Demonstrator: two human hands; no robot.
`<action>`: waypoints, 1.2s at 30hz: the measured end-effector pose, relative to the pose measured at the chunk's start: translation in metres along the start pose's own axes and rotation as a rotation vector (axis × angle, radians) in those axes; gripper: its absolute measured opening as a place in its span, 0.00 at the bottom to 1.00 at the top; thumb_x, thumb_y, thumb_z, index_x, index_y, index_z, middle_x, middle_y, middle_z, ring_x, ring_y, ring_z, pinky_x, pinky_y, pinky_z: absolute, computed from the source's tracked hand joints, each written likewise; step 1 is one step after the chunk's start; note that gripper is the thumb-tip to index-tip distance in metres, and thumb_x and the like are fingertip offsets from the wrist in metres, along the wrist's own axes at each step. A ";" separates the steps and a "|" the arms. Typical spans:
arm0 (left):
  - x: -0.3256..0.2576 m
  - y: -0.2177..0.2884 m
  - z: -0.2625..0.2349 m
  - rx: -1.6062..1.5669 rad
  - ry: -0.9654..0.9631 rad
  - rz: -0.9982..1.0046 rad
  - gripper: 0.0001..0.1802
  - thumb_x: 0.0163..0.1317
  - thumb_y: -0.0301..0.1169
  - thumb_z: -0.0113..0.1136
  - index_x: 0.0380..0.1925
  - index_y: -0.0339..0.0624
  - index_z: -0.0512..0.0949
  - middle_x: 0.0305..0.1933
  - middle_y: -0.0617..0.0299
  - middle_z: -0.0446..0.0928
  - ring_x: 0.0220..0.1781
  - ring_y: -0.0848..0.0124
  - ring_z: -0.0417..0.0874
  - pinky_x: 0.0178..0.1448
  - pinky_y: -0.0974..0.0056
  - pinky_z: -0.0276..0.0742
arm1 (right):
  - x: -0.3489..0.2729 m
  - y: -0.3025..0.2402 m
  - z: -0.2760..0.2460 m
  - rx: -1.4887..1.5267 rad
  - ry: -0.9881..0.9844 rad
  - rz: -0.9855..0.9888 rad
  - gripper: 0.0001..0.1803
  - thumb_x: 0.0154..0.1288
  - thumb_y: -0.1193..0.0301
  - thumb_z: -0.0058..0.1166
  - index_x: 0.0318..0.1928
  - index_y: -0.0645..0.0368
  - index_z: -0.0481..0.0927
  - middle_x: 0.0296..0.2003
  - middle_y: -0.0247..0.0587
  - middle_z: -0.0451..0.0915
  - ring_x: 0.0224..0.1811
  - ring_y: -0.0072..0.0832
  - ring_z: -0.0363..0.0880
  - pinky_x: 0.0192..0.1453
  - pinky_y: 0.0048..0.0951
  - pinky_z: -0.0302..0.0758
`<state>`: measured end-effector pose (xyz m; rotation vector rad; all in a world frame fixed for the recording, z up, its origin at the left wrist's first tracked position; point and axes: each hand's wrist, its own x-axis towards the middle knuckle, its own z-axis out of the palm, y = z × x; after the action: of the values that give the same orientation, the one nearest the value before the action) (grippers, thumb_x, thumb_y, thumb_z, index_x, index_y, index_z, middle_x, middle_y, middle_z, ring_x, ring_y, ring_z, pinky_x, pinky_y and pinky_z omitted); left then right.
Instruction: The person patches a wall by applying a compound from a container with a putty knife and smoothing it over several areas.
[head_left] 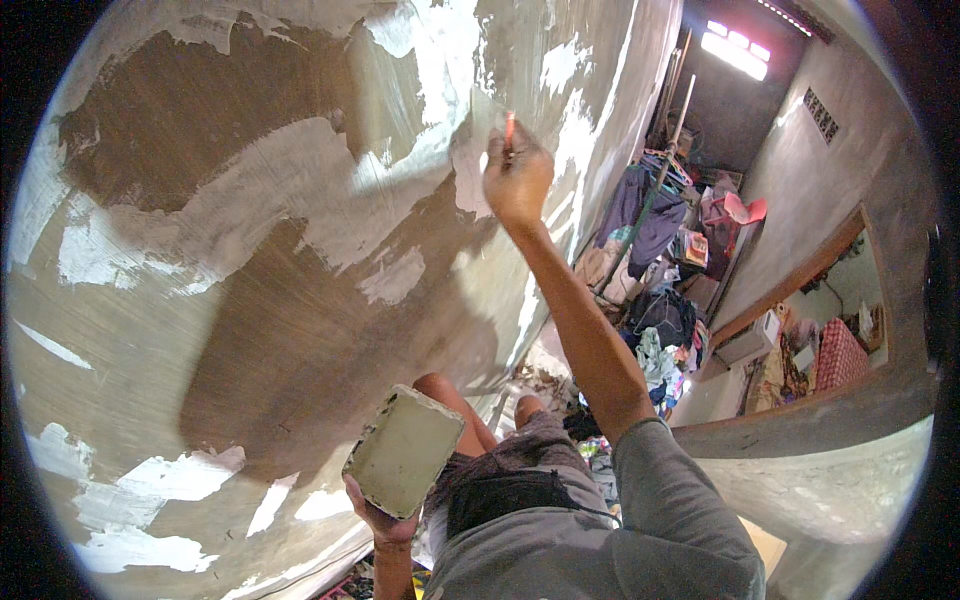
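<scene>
My right hand (518,182) is raised to the wall and closed around the orange handle of a putty knife (509,128). Its pale blade is hard to make out against the wall surface. Lower down, my left hand (382,522) grips a shallow rectangular tray (405,455) from below. The tray is tilted, with dried, dirty smears along its rim; any filler inside is hard to distinguish. Uneven white patches of filler (290,165) cover parts of the brownish wall (330,330) in front of me, and my shadow falls across it.
To the right, clothes (650,215) hang from a pole above piled clothes and bags (660,320). A red plastic chair (743,208) stands farther back. A wood-framed mirror or opening (800,330) is set along the right wall. Debris (545,365) lies near my feet.
</scene>
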<state>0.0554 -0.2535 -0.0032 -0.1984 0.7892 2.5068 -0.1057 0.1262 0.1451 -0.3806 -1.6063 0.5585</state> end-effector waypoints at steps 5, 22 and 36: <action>-0.002 -0.002 0.006 0.034 -0.020 -0.005 0.35 0.58 0.60 0.44 0.59 0.50 0.62 0.60 0.57 0.66 0.57 0.54 0.71 0.55 0.44 0.70 | -0.041 -0.028 -0.016 0.256 -0.046 -0.100 0.10 0.60 0.69 0.52 0.36 0.65 0.77 0.16 0.46 0.72 0.15 0.27 0.68 0.21 0.29 0.65; -0.007 -0.005 0.011 -0.003 0.070 0.012 0.36 0.58 0.60 0.43 0.60 0.50 0.59 0.58 0.52 0.64 0.52 0.51 0.74 0.37 0.42 0.81 | -0.090 0.047 -0.023 0.168 -0.097 0.338 0.11 0.62 0.69 0.50 0.29 0.66 0.73 0.15 0.35 0.62 0.20 0.19 0.59 0.24 0.26 0.62; -0.007 -0.011 0.020 1.076 0.137 0.603 0.33 0.60 0.57 0.42 0.57 0.48 0.64 0.58 0.57 0.67 0.58 0.58 0.69 0.57 0.50 0.69 | -0.158 -0.005 0.021 0.025 -0.038 0.043 0.16 0.56 0.77 0.51 0.47 0.60 0.76 0.36 0.51 0.77 0.39 0.43 0.78 0.39 0.36 0.75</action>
<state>0.0668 -0.2369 0.0097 0.2880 2.3730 2.1545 -0.1081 0.0325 0.0166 -0.3891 -1.6297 0.6213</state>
